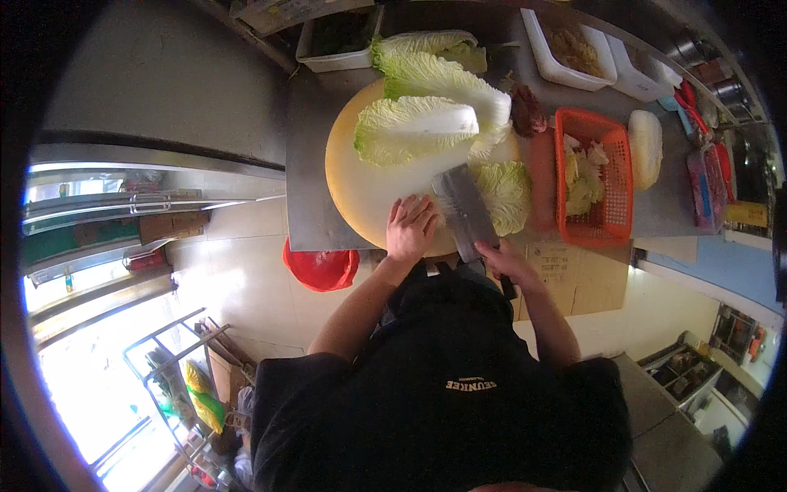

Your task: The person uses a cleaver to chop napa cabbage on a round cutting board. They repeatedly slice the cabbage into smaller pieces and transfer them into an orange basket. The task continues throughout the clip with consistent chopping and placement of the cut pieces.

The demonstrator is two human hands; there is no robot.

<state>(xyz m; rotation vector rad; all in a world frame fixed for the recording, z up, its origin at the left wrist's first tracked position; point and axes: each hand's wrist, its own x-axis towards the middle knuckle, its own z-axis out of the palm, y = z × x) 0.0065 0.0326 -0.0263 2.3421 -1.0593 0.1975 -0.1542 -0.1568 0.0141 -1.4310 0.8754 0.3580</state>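
My right hand (505,263) grips the dark handle of a Chinese cleaver (465,206), whose wide blade reaches over a round cutting board (356,190). Just left of the blade, my left hand (410,226) presses down with bent fingers on a pale piece of napa cabbage (438,206), mostly hidden under the fingers and blade. Right of the blade lies a crinkled cabbage leaf (507,194). Farther back on the board, a loose leaf (418,126) with a white stem end overlaps another long leaf (452,80).
An orange plastic basket (561,184) holding leaf scraps stands right of the board, with a whole napa cabbage (645,149) beyond it. White tubs (562,74) line the table's back. A dark red item (527,111) touches the board's far right. A red basin (321,267) sits below the table's left edge.
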